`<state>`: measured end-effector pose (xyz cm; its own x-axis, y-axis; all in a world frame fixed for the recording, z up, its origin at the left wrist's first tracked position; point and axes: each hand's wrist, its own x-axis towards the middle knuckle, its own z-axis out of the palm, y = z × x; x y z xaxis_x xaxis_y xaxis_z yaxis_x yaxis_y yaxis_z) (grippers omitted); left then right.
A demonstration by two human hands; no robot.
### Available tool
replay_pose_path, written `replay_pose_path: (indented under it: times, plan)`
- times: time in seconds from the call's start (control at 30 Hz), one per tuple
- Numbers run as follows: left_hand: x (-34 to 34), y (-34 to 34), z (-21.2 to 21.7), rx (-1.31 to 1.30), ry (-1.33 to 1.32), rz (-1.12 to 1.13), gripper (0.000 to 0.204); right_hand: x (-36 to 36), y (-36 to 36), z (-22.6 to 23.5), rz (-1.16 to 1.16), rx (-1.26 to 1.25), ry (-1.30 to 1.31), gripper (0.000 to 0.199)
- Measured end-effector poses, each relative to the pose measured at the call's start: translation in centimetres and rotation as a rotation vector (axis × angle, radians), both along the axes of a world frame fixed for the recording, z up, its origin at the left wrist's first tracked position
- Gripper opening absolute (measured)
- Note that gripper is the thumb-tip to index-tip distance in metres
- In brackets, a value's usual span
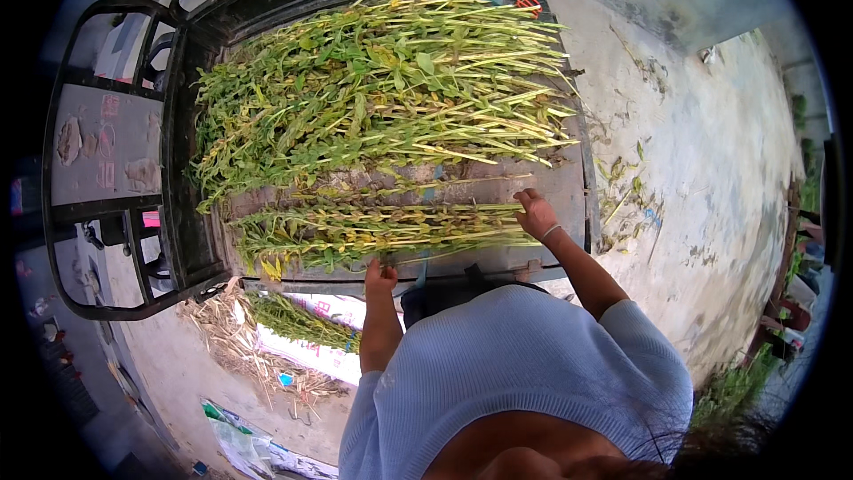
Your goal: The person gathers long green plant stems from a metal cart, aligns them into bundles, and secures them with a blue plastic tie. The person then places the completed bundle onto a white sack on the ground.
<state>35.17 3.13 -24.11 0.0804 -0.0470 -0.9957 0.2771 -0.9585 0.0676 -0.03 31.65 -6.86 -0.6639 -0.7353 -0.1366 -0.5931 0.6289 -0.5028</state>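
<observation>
Nearest the camera is the person's pale blue ribbed top (524, 364), with both bare forearms reaching forward over the rim of a dark cart bed (569, 187). The left hand (381, 276) rests at the near edge of a small bundle of green stalks (373, 231); its fingers curl down onto the leafy stems, though whether they pinch any stalks cannot be told. The right hand (537, 213), with a thin bangle at the wrist, sits at the cut ends of the same bundle, fingers bent together and closed over the stalk ends. The bundle lies across the bed between the two hands, leafy tips running away to the left of the left fingers. Just beyond both sets of fingers, a bare strip of bed apart, lies a far larger heap of green stalks (382, 89), cut ends pointing right. Below the left fingers, on the ground (711, 169), another green bundle (293, 320) lies on a white sack (311, 356) beside dry straw (222, 329).
</observation>
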Motion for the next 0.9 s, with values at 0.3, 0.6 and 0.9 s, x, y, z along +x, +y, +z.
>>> replay_pose_path:
  times: [0.3, 0.6, 0.9]
  plan:
    - [-0.7, 1.1, 2.8, -0.211, 0.243, -0.156, 0.014, -12.0, -17.6, 5.5, 0.050, 0.145, 0.438, 0.056]
    - [-0.9, 2.5, 9.4, -0.510, 0.184, -0.397, 0.004, -14.4, -17.5, 8.8, 0.293, 0.376, 0.304, 0.039]
    - [-16.7, 5.9, 22.4, -0.625, 0.886, -0.676, 0.047, -7.0, -10.8, 16.1, 0.317, -0.230, 0.093, 0.030]
